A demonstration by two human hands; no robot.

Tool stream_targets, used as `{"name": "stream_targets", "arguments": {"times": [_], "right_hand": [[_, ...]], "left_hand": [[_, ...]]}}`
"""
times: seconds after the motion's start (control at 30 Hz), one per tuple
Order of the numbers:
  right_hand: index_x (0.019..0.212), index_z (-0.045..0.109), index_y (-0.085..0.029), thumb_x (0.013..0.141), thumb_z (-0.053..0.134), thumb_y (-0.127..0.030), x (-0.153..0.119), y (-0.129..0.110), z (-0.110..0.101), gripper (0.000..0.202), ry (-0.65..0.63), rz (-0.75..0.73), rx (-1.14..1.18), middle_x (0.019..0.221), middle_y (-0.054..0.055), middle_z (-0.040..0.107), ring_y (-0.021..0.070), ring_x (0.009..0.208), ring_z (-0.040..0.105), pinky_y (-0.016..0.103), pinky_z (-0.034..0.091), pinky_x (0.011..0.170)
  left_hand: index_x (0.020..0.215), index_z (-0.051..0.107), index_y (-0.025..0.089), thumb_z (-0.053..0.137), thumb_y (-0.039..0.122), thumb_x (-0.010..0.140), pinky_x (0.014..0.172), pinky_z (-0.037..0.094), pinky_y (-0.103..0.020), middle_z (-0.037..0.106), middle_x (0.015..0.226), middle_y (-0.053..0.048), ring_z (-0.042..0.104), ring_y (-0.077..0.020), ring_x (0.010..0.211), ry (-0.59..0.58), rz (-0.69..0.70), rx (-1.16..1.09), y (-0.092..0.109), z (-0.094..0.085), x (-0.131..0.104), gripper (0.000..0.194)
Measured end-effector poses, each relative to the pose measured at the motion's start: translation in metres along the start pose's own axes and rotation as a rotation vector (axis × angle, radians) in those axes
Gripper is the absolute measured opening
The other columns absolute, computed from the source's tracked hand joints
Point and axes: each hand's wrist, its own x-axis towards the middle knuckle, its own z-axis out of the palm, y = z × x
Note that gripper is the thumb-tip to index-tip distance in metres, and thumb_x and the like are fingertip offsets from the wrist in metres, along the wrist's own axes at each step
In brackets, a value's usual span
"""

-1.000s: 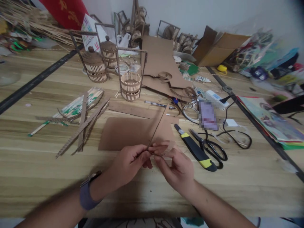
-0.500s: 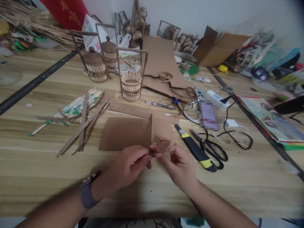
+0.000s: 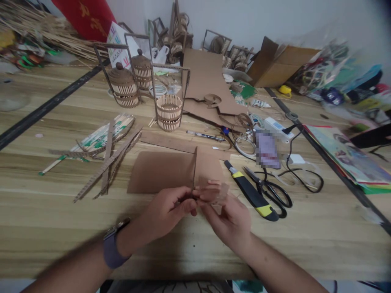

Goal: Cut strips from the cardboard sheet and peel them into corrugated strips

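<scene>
1. in the head view, a thin cardboard strip [image 3: 194, 167] is held over a cardboard sheet [image 3: 161, 173].
2. the strip is pinched by the left hand [image 3: 169, 211], thumb against fingers.
3. it is pinched by the right hand [image 3: 230, 217] too.
4. a cutter [image 3: 249, 190] and scissors [image 3: 260, 184] are laid nearby.

Wristwatch [image 3: 117, 229] with greyish-purple strap [image 3: 111, 250]

1. Red banner [image 3: 87, 18] bears gold characters, too blurred to read.
2. White card [image 3: 119, 44] carries a line of dark print, illegible.
3. Green-and-white packet [image 3: 104, 132] and white bottle [image 3: 259, 103] show markings too small to read.
</scene>
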Motion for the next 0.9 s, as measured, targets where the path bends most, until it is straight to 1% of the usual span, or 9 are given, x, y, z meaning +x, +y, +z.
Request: {"name": "stream_targets", "arguments": {"times": [0.1,0.23,0.37,0.5,0.6,0.67,0.7,0.77,0.9], "right_hand": [[0.102,0.062,-0.026,0.082,0.064,-0.007,0.0021,0.0001,-0.0013,0.028,-0.026,-0.132,-0.076,0.093,0.003,0.078,0.0200,0.089,0.074,0.040,0.056,0.090],[0.103,0.063,-0.027,0.082,0.064,-0.009,0.0038,-0.0019,-0.0015,0.028,-0.032,-0.144,-0.121,0.091,0.002,0.079,0.0193,0.086,0.075,0.039,0.057,0.089],[0.099,0.065,-0.029,0.084,0.064,-0.010,0.0015,-0.0047,-0.0005,0.024,-0.001,0.006,-0.050,0.089,0.000,0.079,0.0196,0.086,0.075,0.038,0.058,0.086],[0.084,0.065,-0.027,0.084,0.067,-0.014,-0.0010,-0.0052,0.0006,0.013,0.076,0.227,0.144,0.084,0.000,0.079,0.0198,0.085,0.075,0.036,0.058,0.086],[0.079,0.062,-0.024,0.086,0.067,-0.020,-0.0013,-0.0044,0.0018,0.010,0.089,0.414,0.313,0.084,0.002,0.079,0.0196,0.086,0.075,0.032,0.060,0.077],[0.077,0.061,-0.024,0.087,0.066,-0.021,-0.0012,-0.0037,0.0028,0.012,0.089,0.459,0.379,0.086,0.002,0.079,0.0183,0.083,0.075,0.029,0.060,0.072],[0.078,0.060,-0.024,0.087,0.066,-0.020,-0.0013,-0.0033,0.0032,0.011,0.088,0.449,0.375,0.087,0.001,0.078,0.0175,0.082,0.075,0.028,0.060,0.073],[0.082,0.062,-0.025,0.087,0.065,-0.017,-0.0012,-0.0024,0.0035,0.010,0.073,0.364,0.292,0.089,0.001,0.078,0.0167,0.084,0.074,0.029,0.059,0.078],[0.095,0.064,-0.026,0.084,0.064,-0.008,0.0011,-0.0008,0.0022,0.020,0.003,0.049,0.091,0.091,0.002,0.077,0.0180,0.091,0.073,0.033,0.058,0.083]], "left_hand": [[0.084,0.063,0.017,0.047,0.036,0.095,0.068,0.045,-0.022,0.068,0.079,-0.002,0.063,-0.0157,0.075,0.018,-0.031,-0.076,0.0008,0.0025,0.0002,0.028],[0.079,0.061,0.017,0.045,0.034,0.096,0.065,0.045,-0.022,0.068,0.074,-0.001,0.062,-0.0145,0.070,0.017,-0.052,-0.108,0.0055,0.0046,-0.0007,0.029],[0.075,0.062,0.017,0.044,0.030,0.095,0.064,0.043,-0.022,0.067,0.072,-0.001,0.061,-0.0137,0.068,0.025,-0.026,-0.015,0.0083,0.0036,-0.0024,0.031],[0.072,0.063,0.017,0.044,0.026,0.095,0.064,0.041,-0.021,0.065,0.071,0.000,0.060,-0.0128,0.068,0.030,0.035,0.106,0.0064,0.0010,-0.0030,0.032],[0.072,0.063,0.017,0.043,0.026,0.095,0.065,0.041,-0.022,0.064,0.071,0.000,0.059,-0.0130,0.068,0.031,0.054,0.149,0.0037,0.0001,-0.0024,0.032],[0.074,0.064,0.017,0.043,0.031,0.096,0.065,0.041,-0.022,0.065,0.072,-0.001,0.059,-0.0136,0.069,0.033,0.017,0.122,0.0025,0.0004,-0.0017,0.033],[0.077,0.064,0.017,0.044,0.034,0.097,0.065,0.041,-0.022,0.065,0.074,-0.001,0.060,-0.0141,0.070,0.028,-0.014,0.088,0.0023,0.0009,-0.0012,0.033],[0.084,0.065,0.017,0.046,0.037,0.096,0.064,0.042,-0.022,0.068,0.079,-0.002,0.061,-0.0153,0.074,0.013,-0.072,-0.020,0.0027,0.0019,0.0001,0.030],[0.082,0.062,0.016,0.048,0.036,0.093,0.063,0.042,-0.021,0.066,0.078,-0.001,0.059,-0.0145,0.073,0.001,-0.096,-0.183,0.0048,0.0031,0.0024,0.027]]}}
